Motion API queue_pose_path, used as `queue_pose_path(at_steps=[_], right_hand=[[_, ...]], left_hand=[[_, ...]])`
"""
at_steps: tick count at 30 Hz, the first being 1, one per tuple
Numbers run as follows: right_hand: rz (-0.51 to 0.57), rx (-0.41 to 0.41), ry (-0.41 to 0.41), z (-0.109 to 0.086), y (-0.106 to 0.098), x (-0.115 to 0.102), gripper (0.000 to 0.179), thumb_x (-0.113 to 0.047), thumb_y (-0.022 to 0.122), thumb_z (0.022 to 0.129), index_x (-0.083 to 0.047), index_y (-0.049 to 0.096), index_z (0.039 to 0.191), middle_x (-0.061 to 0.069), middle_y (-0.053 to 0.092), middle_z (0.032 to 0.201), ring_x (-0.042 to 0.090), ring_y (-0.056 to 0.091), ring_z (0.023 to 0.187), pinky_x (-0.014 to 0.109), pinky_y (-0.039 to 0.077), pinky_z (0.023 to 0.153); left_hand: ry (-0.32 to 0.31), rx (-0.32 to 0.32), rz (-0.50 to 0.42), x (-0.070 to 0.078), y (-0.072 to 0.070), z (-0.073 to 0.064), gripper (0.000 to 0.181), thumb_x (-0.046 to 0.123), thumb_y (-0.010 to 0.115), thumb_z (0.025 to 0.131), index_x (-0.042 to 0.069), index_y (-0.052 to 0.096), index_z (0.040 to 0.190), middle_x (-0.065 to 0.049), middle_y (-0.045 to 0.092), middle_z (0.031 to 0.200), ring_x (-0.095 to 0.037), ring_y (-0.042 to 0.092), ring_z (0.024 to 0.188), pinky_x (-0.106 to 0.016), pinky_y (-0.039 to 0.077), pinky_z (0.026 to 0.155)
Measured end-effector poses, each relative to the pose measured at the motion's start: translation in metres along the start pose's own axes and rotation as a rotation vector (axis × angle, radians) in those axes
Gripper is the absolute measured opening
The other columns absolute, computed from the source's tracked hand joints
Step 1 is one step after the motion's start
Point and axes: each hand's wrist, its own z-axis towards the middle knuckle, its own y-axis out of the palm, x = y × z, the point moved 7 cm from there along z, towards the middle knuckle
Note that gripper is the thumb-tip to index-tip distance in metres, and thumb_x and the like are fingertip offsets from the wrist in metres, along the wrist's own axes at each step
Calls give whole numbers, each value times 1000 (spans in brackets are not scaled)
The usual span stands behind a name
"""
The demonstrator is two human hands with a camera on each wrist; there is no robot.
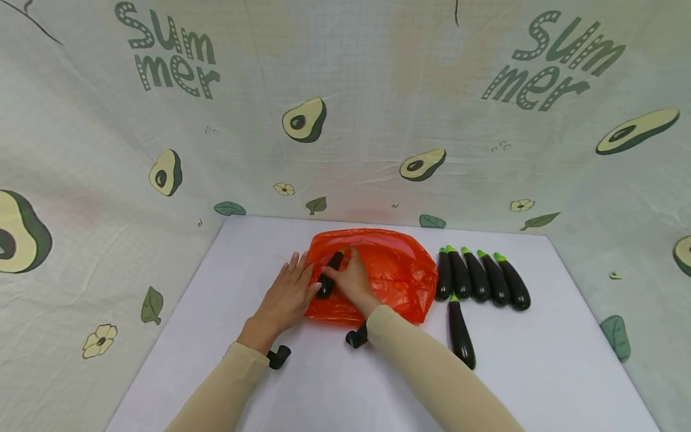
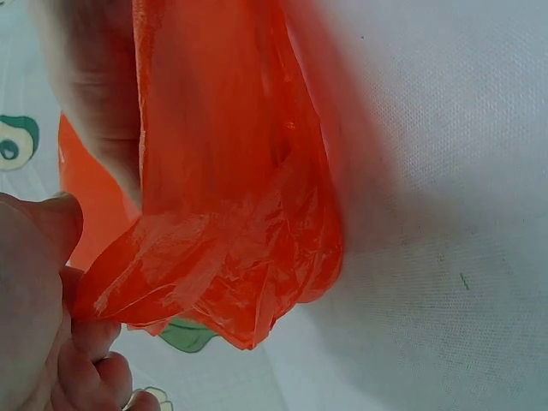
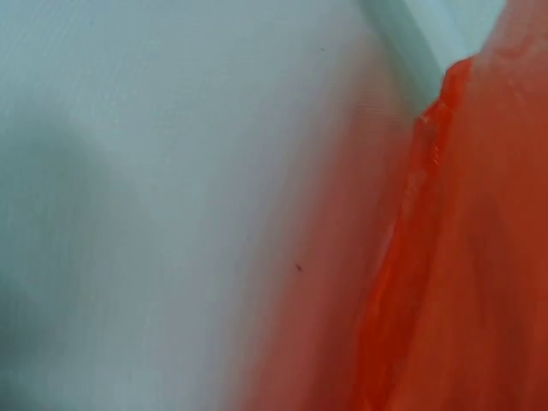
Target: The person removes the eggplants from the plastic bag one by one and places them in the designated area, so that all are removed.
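A red plastic bag [image 1: 396,270] lies spread on the white table with its mouth towards the left. My left hand [image 1: 288,291] is at its left edge; in the left wrist view, the fingers [image 2: 90,364] pinch a gathered bit of the bag [image 2: 231,257]. Over the bag, my right hand [image 1: 353,282] holds a dark eggplant [image 1: 326,283] with a green-yellow stem end, thumb across it. Part of a hand [image 2: 98,86] shows behind the film in the left wrist view. The right wrist view has only the bag's edge [image 3: 419,257] and the table.
Several eggplants [image 1: 478,279] stand side by side right of the bag, stems away from me. Another eggplant [image 1: 460,336] lies nearer, below that row. The white table [image 1: 567,360] ends at a hanging cloth [image 1: 356,78] printed with avocados.
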Motion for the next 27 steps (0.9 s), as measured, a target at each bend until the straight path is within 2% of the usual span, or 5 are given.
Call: queue_pose_path(at_steps=[8,14,20,24,27], right_hand=[[-95,-7,-58,-3,6,-6,91,-29,86,89,-10,30,158,20,47,154,39,47,143,60,40,121],[75,-54,6,-1,2,3,89,-16,83,90,-6,29,161,24,49,156,43,53,140,60,46,116],[254,-133,101,-2,-6,12,91,-4,77,92,-13,23,164,28,54,151,45,59,133,62,48,112],[309,-145,103,-3,-12,13,94,5,75,89,-15,24,165,26,52,150,44,60,130,64,48,112],[315,-147,95,-5,-18,14,95,4,76,89,-18,25,166,22,49,152,40,60,126,62,50,111]], left_hand=[[13,-7,-16,1,-2,-1,66,40,48,112,-3,37,161,-19,21,175,-40,11,164,-56,16,132],[0,-8,-20,-3,-1,-1,67,40,49,112,-3,37,161,-19,21,175,-40,11,164,-56,16,132],[-1,-11,-29,-3,-1,-1,67,40,50,112,-3,37,161,-20,20,175,-40,11,164,-55,16,132],[1,0,-33,-2,-2,-1,67,38,53,111,-4,37,161,-21,22,174,-41,12,163,-56,19,131],[-4,3,-38,-3,-2,-1,67,38,54,110,-3,38,161,-21,22,174,-41,12,163,-57,19,131]])
